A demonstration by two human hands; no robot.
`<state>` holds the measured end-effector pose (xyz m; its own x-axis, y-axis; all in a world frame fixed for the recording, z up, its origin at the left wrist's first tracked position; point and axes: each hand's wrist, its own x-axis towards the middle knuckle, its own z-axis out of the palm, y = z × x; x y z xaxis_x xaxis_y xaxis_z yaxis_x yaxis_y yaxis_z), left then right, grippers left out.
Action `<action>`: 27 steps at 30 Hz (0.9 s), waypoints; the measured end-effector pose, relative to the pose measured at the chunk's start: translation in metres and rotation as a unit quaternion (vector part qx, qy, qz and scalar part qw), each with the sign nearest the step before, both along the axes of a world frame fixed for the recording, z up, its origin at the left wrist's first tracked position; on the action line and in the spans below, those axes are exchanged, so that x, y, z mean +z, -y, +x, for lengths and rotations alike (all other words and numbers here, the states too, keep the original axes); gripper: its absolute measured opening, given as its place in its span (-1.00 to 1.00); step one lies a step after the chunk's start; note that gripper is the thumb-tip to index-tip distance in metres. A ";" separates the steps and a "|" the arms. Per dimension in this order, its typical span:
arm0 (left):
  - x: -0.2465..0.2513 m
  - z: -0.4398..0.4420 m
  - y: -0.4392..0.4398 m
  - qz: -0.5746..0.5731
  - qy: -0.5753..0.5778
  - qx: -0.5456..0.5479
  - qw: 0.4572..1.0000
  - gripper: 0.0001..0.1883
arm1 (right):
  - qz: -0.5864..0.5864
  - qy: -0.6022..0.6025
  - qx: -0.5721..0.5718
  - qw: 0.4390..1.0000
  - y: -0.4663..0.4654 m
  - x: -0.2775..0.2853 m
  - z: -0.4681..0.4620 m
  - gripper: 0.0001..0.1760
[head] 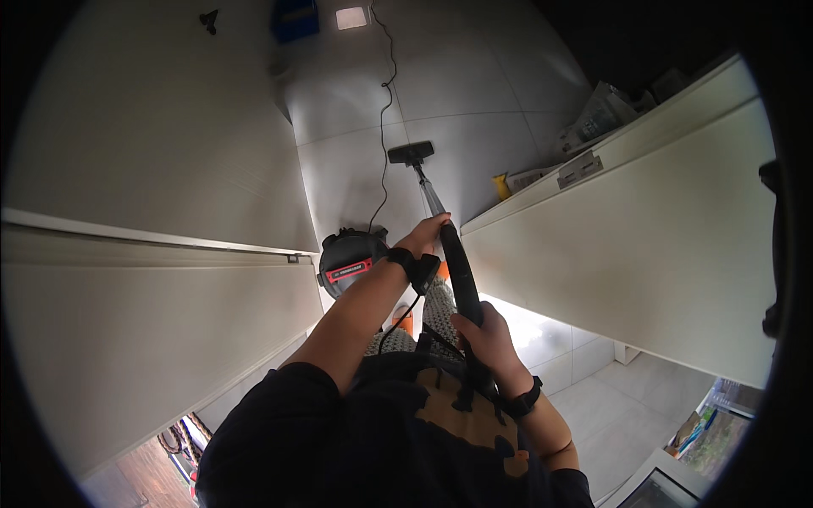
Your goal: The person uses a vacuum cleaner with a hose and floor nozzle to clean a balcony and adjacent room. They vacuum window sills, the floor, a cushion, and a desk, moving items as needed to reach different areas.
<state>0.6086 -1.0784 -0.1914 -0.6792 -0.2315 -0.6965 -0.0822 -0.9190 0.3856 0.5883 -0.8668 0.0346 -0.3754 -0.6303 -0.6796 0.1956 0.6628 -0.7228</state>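
Note:
My left hand [424, 236] is closed around the upper part of a vacuum cleaner's metal tube [432, 197]. My right hand [488, 333] grips the black handle [462, 273] lower in the view, close to my body. At the tube's far end a black floor head [411, 152] rests on the grey floor tiles. The vacuum's canister [350, 257], black with a red strip that bears writing, stands left of my left forearm. A dark power cord [383, 127] runs from it across the floor and away.
A white door or panel [622, 235] flanks me on the right, a large white panel [152, 317] on the left. Beyond the right one lie plastic bags [600, 117] and a yellow object [501, 187]. A blue container [295, 20] stands far ahead. Orange footwear [403, 319] shows below me.

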 end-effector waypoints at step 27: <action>-0.033 -0.257 0.597 -0.034 0.048 -0.115 0.992 -0.69 | -0.050 0.035 -0.021 0.998 0.568 -0.060 -0.261 -0.49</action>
